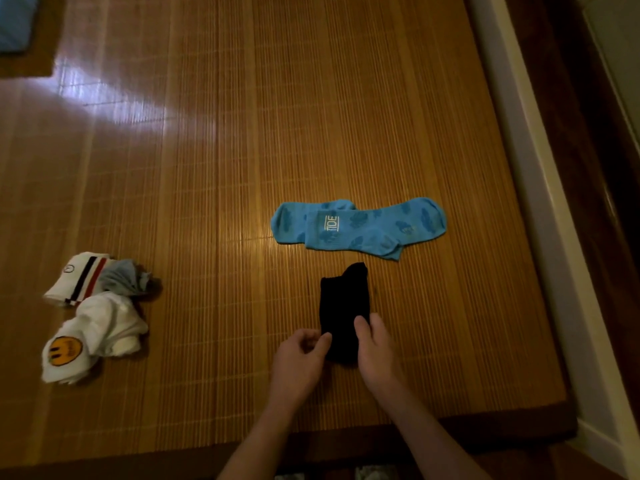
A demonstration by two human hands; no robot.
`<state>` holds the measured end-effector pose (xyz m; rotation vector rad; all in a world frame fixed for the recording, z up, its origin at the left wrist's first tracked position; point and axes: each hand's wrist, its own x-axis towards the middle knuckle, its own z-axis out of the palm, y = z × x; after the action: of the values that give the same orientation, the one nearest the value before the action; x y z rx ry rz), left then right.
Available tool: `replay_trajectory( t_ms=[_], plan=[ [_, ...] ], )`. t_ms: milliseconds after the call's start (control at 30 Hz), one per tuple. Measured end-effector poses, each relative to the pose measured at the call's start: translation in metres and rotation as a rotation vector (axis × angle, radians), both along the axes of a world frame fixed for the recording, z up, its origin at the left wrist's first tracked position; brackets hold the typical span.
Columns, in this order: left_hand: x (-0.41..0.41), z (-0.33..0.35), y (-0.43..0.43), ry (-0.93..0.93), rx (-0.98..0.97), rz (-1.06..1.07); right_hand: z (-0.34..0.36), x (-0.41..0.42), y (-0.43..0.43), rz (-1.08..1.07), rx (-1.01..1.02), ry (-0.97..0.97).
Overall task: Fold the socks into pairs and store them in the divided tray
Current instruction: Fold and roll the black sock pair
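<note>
A black sock (343,299) lies lengthwise on the bamboo mat (214,168), its near end between my hands. My left hand (299,358) pinches its left edge with thumb and curled fingers. My right hand (375,348) grips its right edge, thumb on top. Just beyond lie two bright blue patterned socks (360,226), overlapping and flat. At the left sits a heap: a white sock with dark and red stripes (78,278), a grey-blue sock (124,278) and a white sock with a yellow smiley face (93,337). No divided tray is in view.
The mat's front edge (346,431) runs just below my wrists, its right edge beside a pale wooden frame (540,202). A blue object (14,22) sits at the far left corner. Bright glare lies on the mat at the left.
</note>
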<state>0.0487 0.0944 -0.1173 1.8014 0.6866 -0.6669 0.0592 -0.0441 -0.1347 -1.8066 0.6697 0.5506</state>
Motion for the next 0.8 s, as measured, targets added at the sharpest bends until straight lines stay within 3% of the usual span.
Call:
replay_trajectory(
  t_ms=[267,467,533,633,733,800],
  plan=[
    [-0.001,-0.004,0.002,-0.016,0.113,-0.099,-0.003,-0.005,-0.011,0.142,-0.192,-0.187],
    [-0.003,-0.008,0.003,-0.081,0.211,-0.21,-0.004,-0.009,-0.013,0.208,-0.362,-0.187],
    [-0.001,-0.01,0.002,-0.096,0.187,-0.18,-0.004,-0.011,-0.013,0.301,-0.403,-0.272],
    [0.0,-0.013,0.005,-0.098,0.191,-0.17,-0.005,-0.011,-0.013,0.458,-0.376,-0.239],
    [0.002,-0.014,0.008,-0.123,0.266,-0.264,-0.004,-0.007,-0.016,0.557,-0.488,-0.217],
    [0.006,-0.012,0.009,-0.194,0.29,-0.334,-0.003,-0.001,-0.018,0.626,-0.562,-0.338]
  ],
)
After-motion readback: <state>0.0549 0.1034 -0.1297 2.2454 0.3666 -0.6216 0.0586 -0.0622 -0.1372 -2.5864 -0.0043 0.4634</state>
